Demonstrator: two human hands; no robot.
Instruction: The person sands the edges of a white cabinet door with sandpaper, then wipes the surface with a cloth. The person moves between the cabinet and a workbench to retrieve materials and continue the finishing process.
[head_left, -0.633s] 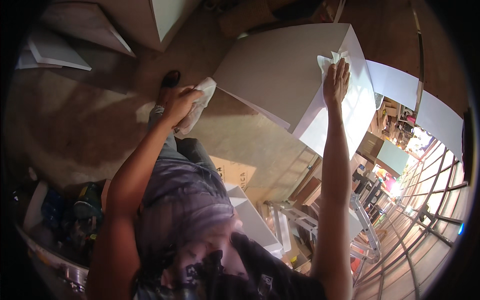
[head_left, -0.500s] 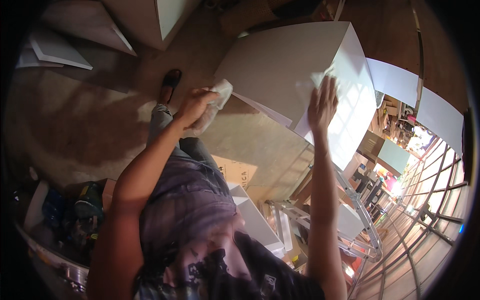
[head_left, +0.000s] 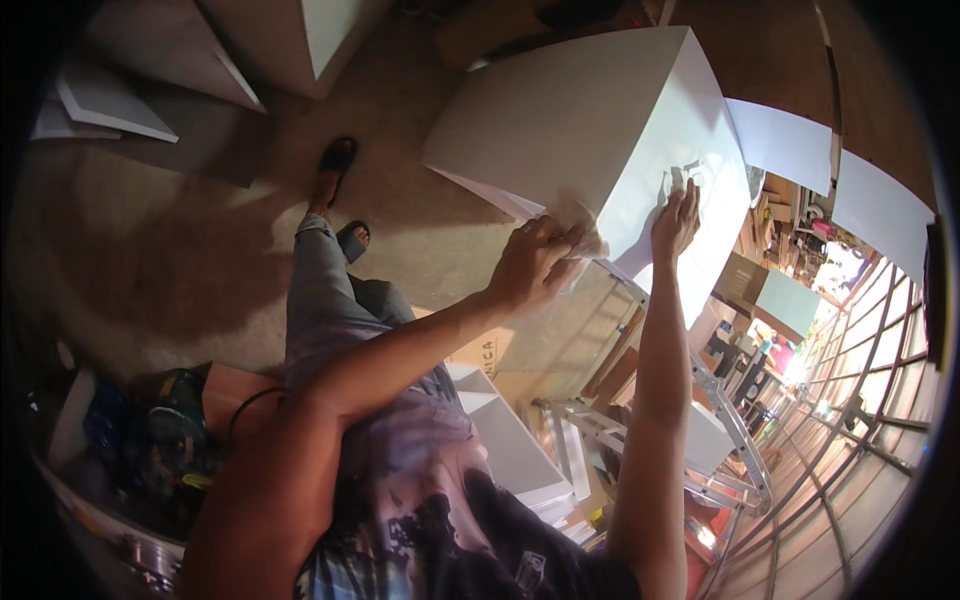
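Note:
A large white box-shaped cabinet (head_left: 560, 110) stands ahead of me, its right face (head_left: 690, 130) brightly lit. My right hand (head_left: 677, 222) lies against that lit face with fingers extended, pressing a small white cloth (head_left: 682, 176) under the fingertips. My left hand (head_left: 535, 265) is closed round a crumpled whitish cloth (head_left: 590, 240), blurred by motion, close to the cabinet's near lower corner. Whether this second cloth touches the cabinet I cannot tell.
White boards (head_left: 120, 105) lie at the far left. An aluminium ladder (head_left: 735, 430) stands at the right, beside a metal grille (head_left: 850, 400). Near my legs are an open white box (head_left: 510, 440) and a cardboard piece (head_left: 475, 345). Bottles (head_left: 180, 410) sit at the lower left.
My left hand has swung right with its cloth, from beside my leg to the cabinet's near corner. The right hand has slid right and slightly down across the lit face.

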